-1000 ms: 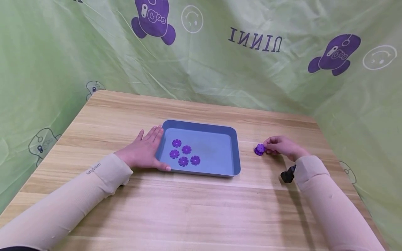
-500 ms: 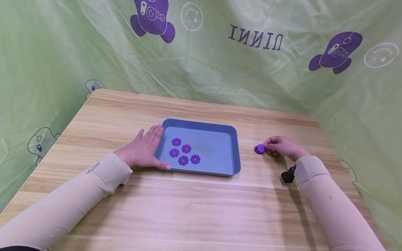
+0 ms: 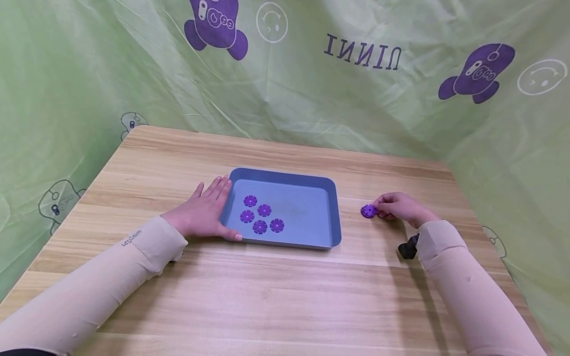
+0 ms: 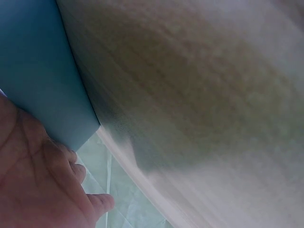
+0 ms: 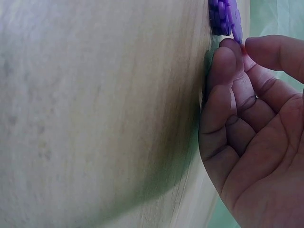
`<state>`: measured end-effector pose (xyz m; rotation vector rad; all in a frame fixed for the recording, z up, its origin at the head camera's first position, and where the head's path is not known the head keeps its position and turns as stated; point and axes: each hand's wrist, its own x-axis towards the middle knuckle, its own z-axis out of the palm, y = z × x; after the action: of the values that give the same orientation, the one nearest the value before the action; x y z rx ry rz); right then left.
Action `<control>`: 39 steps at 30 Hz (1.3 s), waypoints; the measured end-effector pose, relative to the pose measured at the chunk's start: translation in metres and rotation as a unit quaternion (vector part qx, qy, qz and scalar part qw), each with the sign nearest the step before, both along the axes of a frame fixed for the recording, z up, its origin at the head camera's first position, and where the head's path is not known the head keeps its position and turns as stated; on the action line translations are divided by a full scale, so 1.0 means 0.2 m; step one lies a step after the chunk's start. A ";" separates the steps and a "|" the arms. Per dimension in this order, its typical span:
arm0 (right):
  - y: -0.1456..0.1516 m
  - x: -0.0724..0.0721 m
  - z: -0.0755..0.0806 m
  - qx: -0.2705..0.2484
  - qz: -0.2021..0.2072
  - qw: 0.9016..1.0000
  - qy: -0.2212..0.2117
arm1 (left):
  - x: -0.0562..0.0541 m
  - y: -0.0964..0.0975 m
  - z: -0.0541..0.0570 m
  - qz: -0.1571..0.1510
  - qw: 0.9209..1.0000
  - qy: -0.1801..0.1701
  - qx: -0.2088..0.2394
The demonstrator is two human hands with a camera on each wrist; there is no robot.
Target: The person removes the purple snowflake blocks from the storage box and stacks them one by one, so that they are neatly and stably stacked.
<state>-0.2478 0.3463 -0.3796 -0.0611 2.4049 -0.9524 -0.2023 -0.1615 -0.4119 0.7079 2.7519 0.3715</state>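
Note:
A blue-grey tray sits mid-table with several purple notched discs lying flat in its left half. My left hand lies spread along the tray's left side, fingers straight at the far-left corner and thumb at the near rim. In the left wrist view the palm is against the tray's outer wall. Right of the tray, a small stack of purple discs stands on the table. My right hand pinches the edge of the top disc between thumb and fingertips; it leans slightly off the stack.
The wooden table extends toward me and on both sides of the tray. A green printed curtain hangs behind it and at the sides. A black wrist camera hangs under the right sleeve.
The disc in my right hand has lowered from a raised position until it overlaps the stack. My left hand stays at the tray, and the discs inside it have not moved.

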 end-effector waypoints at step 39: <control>0.01 0.00 -0.03 -0.032 -0.029 0.999 -0.001 | -0.01 -0.01 -0.01 -0.001 1.000 0.002 0.010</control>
<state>-0.2476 0.3488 -0.3863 -0.0127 2.3852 -1.0554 -0.2034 -0.1627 -0.4146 0.7175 2.7536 0.3970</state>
